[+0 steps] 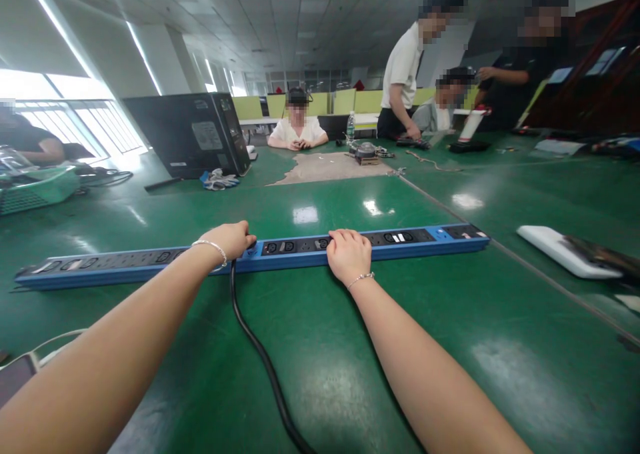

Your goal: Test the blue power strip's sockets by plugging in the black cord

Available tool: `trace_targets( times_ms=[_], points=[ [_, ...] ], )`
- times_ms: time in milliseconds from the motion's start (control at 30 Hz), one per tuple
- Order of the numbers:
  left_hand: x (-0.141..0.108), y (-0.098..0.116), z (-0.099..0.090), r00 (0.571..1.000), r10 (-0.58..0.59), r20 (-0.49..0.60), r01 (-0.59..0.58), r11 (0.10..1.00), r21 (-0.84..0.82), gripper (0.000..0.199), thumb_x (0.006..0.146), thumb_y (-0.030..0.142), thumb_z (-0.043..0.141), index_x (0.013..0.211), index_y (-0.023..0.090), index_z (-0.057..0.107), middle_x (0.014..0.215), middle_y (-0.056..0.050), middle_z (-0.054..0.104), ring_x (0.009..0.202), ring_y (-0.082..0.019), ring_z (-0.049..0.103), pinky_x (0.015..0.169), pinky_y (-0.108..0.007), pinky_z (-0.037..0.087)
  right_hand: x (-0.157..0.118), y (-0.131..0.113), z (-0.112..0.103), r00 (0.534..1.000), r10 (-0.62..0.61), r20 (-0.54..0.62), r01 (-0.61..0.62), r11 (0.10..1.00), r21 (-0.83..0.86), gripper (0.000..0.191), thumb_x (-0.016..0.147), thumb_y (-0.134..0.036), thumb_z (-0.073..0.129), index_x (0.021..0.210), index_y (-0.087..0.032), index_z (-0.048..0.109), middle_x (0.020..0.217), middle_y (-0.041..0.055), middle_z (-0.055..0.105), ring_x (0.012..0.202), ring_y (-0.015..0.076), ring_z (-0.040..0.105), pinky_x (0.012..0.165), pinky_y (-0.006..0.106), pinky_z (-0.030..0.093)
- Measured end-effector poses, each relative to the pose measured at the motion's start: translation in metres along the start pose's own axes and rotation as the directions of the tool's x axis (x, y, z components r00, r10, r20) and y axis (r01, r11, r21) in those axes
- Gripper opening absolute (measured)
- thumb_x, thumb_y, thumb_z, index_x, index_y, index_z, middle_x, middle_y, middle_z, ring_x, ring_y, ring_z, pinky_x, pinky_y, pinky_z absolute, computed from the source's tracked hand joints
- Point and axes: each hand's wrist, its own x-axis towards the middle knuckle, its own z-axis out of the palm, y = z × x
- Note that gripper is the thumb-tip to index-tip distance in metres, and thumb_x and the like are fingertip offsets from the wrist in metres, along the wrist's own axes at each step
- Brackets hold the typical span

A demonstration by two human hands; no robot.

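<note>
A long blue and black power strip (310,259) lies across the green table in front of me, its row of sockets facing up. My left hand (234,239) is closed at a blue section left of the strip's middle. From beneath that hand a thick black power cable (260,347) runs down toward me; its plug end is hidden by my fingers. Farther right, my right hand (350,253) grips the strip from above, fingers curled over its top and covering some sockets.
Behind the strip stand a black computer case (187,134) and crumpled work gloves (219,179). A green basket (40,191) is at the left, a white object (560,249) at the right. A seated person (299,131) faces me; other people are around the table.
</note>
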Motion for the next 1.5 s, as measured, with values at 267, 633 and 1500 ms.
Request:
trace_targets(
  times_ms=[267,633,1500],
  points=[
    [-0.003,0.009,0.007,1.0,0.014,0.002,-0.014,0.999,0.033,0.044,0.085,0.044,0.032,0.112,0.016,0.054,0.107,-0.018,0.067,0.099,-0.028,0.063,0.077,-0.035,0.047,0.0,-0.001,0.0,1.0,0.007,0.002,-0.007,1.0,-0.001,0.029,0.086,-0.024,0.043,0.102,-0.025,0.067,0.111,0.0019,0.067,0.107,0.02,0.052,0.09,0.036,0.027],
    [-0.027,0.028,0.02,0.987,-0.079,-0.136,0.076,0.997,-0.033,0.04,0.089,0.039,0.027,0.113,0.018,0.05,0.099,-0.018,0.069,0.092,-0.03,0.065,0.075,-0.04,0.048,-0.001,-0.001,-0.003,0.999,0.012,0.041,-0.012,1.0,0.004,0.033,0.088,-0.026,0.041,0.107,-0.025,0.067,0.117,0.0027,0.065,0.111,0.0214,0.05,0.094,0.038,0.027],
    [-0.023,-0.104,0.031,0.969,-0.223,-0.108,0.218,0.974,-0.053,0.045,0.084,0.048,0.033,0.109,0.02,0.058,0.101,-0.012,0.07,0.095,-0.026,0.064,0.076,-0.03,0.046,-0.005,-0.001,-0.002,0.998,-0.054,0.036,0.054,0.999,-0.005,0.032,0.088,-0.033,0.043,0.109,-0.035,0.067,0.118,0.0002,0.063,0.113,0.0225,0.045,0.094,0.041,0.024]
  ],
)
